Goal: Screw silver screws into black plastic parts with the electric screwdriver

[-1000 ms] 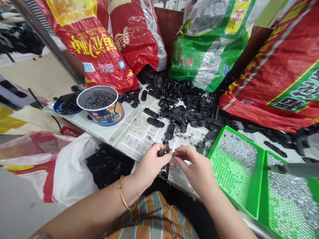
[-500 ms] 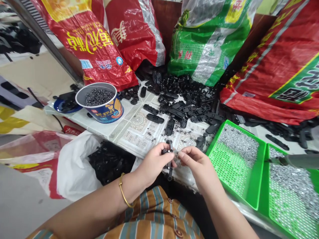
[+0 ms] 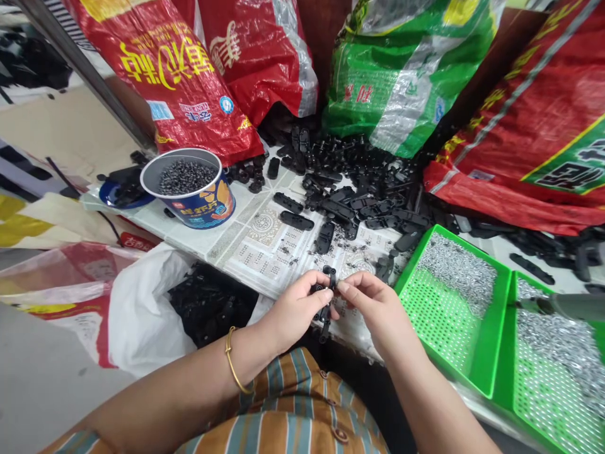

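At five o'clock, the left hand (image 3: 297,308) pinches a black part (image 3: 324,316); the right hand (image 3: 379,308) bunches against it, holding what I can't tell. A slack pinch could drop it past the table (image 3: 255,272).

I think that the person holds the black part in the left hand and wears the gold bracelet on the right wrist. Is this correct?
Not quite: the gold bracelet is on the left wrist, not the right one, as the head view shows. The rest is correct: the left hand holds the black part.
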`<act>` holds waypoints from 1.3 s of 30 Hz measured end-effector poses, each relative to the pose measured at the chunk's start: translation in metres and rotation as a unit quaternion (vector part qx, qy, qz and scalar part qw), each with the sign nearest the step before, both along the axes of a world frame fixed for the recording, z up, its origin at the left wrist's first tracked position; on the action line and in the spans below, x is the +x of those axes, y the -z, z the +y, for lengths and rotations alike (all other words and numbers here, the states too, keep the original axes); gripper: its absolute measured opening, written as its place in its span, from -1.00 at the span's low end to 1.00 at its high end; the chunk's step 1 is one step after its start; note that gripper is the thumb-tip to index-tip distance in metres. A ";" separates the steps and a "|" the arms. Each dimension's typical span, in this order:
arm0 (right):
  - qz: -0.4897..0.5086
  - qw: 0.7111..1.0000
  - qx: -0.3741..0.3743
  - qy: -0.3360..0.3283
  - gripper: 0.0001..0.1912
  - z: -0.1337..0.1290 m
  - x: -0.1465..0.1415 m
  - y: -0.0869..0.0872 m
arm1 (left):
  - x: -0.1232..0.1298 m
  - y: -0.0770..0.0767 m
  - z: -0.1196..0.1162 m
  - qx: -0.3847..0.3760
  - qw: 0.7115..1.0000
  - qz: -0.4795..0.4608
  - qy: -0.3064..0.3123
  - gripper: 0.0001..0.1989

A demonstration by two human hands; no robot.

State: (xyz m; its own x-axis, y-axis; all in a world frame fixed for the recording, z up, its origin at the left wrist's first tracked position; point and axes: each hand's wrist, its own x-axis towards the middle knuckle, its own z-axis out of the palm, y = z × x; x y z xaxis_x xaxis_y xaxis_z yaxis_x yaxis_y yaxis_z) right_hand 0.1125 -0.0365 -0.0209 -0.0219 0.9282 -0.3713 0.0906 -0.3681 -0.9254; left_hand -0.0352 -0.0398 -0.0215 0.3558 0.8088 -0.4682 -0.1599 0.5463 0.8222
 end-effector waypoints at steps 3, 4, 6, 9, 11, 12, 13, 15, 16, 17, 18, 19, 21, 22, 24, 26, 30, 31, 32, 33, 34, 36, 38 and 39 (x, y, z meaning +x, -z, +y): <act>0.016 1.000 0.000 0.000 -0.73 0.000 0.000 -0.001 | 0.000 -0.001 0.000 -0.037 0.999 -0.025 0.003 -0.88; 0.022 1.000 -0.002 -0.001 -0.73 0.000 0.000 -0.001 | 0.001 -0.001 0.000 -0.050 0.998 -0.038 0.005 -0.89; 0.030 1.000 -0.003 -0.001 -0.74 -0.001 0.000 -0.001 | 0.001 -0.001 -0.001 -0.069 0.996 -0.060 0.006 -0.89; 0.050 0.999 0.006 -0.007 -0.75 -0.002 0.000 -0.001 | 0.002 -0.001 -0.001 -0.078 0.994 -0.072 0.001 -0.89; 0.056 0.998 0.015 -0.009 -0.77 -0.004 0.000 -0.001 | 0.003 -0.001 -0.001 -0.078 0.994 -0.076 -0.001 -0.89; 0.059 0.998 0.018 -0.009 -0.78 -0.005 0.000 -0.001 | 0.004 -0.001 -0.002 -0.077 0.994 -0.076 -0.001 -0.88; 0.062 0.998 0.020 -0.007 -0.78 -0.006 0.000 0.000 | 0.004 -0.001 -0.002 -0.075 0.995 -0.072 0.001 -0.88; 0.077 0.997 0.018 -0.008 -0.80 -0.007 -0.001 0.000 | 0.005 0.000 -0.002 -0.067 0.996 -0.051 0.005 -0.88; 0.086 0.996 0.016 -0.008 -0.81 -0.008 -0.001 0.001 | 0.006 0.001 -0.002 -0.061 0.997 -0.036 0.008 -0.88; 0.095 0.995 0.014 -0.007 -0.81 -0.009 -0.002 0.001 | 0.007 0.002 -0.003 -0.053 0.998 -0.022 0.009 -0.89; 0.104 0.995 0.011 -0.004 -0.81 -0.010 -0.003 0.001 | 0.008 0.003 -0.003 -0.044 0.999 -0.012 0.010 -0.90; 0.113 0.994 0.009 0.001 -0.81 -0.011 -0.004 0.001 | 0.009 0.004 -0.003 -0.035 0.999 -0.006 0.010 -0.91; 0.132 0.991 0.004 0.014 -0.80 -0.013 -0.005 0.001 | 0.011 0.007 -0.004 -0.017 1.000 -0.003 0.005 -0.93; 0.140 0.990 0.001 0.020 -0.80 -0.013 -0.006 0.001 | 0.012 0.008 -0.004 -0.010 1.000 -0.003 0.001 -0.94; 0.147 0.989 -0.008 0.031 -0.79 -0.015 -0.006 0.002 | 0.012 0.009 -0.005 -0.005 1.000 0.003 -0.005 -0.96; 0.137 0.990 -0.013 0.039 -0.79 -0.015 -0.006 0.003 | 0.011 0.010 -0.006 -0.002 1.000 0.010 -0.001 -0.97; 0.032 0.998 0.015 0.054 -0.77 -0.017 -0.003 0.008 | 0.009 0.013 -0.006 0.039 0.999 0.025 0.013 -0.94; 0.005 0.998 0.024 0.057 -0.76 -0.018 -0.003 0.009 | 0.009 0.013 -0.006 0.048 0.999 0.025 0.003 -0.93; -0.007 0.998 0.028 0.059 -0.75 -0.019 -0.004 0.010 | 0.009 0.013 -0.005 0.053 0.998 0.021 -0.019 -0.93; -0.003 0.998 0.024 0.055 -0.74 -0.021 -0.005 0.011 | 0.009 0.012 -0.004 0.052 0.997 0.012 -0.050 -0.93; 0.013 0.999 0.013 0.045 -0.73 -0.022 -0.007 0.012 | 0.010 0.011 -0.003 0.044 0.996 -0.002 -0.084 -0.93; 0.058 0.998 -0.018 0.024 -0.69 -0.024 -0.011 0.014 | 0.011 0.007 -0.001 0.013 0.989 -0.049 -0.142 -0.90; 0.085 0.995 -0.035 0.028 -0.67 -0.024 -0.014 0.016 | 0.010 0.003 0.001 -0.030 0.978 -0.124 -0.165 -0.84; 0.090 0.995 -0.034 0.035 -0.67 -0.023 -0.016 0.017 | 0.009 0.001 0.001 -0.049 0.971 -0.163 -0.165 -0.81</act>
State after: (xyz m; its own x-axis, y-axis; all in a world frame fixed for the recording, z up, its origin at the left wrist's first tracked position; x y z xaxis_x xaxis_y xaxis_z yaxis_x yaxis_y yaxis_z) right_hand 0.0963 -0.0594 -0.0382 -0.0297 0.9025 -0.4296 -0.1019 -0.4303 -0.8969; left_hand -0.0260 -0.0391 -0.0222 0.2269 0.8618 -0.4537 -0.5832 0.4933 0.6453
